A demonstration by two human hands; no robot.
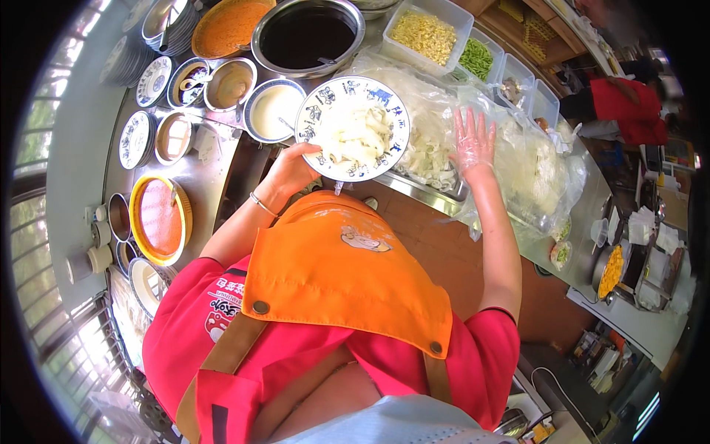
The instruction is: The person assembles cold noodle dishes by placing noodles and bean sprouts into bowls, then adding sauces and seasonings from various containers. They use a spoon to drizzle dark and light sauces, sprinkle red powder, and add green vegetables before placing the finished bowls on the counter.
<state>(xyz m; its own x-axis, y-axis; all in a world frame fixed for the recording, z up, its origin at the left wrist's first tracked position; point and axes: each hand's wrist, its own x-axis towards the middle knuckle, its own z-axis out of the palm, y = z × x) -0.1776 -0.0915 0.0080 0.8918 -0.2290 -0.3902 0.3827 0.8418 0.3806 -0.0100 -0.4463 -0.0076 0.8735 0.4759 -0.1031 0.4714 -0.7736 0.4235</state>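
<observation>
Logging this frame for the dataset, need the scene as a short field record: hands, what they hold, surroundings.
left hand: holds the plate by its near rim
plate: blue-patterned, white noodles on it
right hand: in a clear glove, open over the noodle bag
counter: sauce bowls, big dark pot
tubs: chopped toppings

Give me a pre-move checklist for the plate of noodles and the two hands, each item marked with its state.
1. Left hand grips the rim of the blue-patterned plate: ok.
2. Plate held level, white noodles lying inside the rim: ok.
3. Right hand wears a clear glove: ok.
4. Right hand holds nothing, fingers spread over the noodles in the plastic bag: ok.
5. Left hand gloved: not ok, it looks bare, with a bracelet at the wrist.
6. Bowl of white sauce clear of the plate: cannot tell.
</observation>
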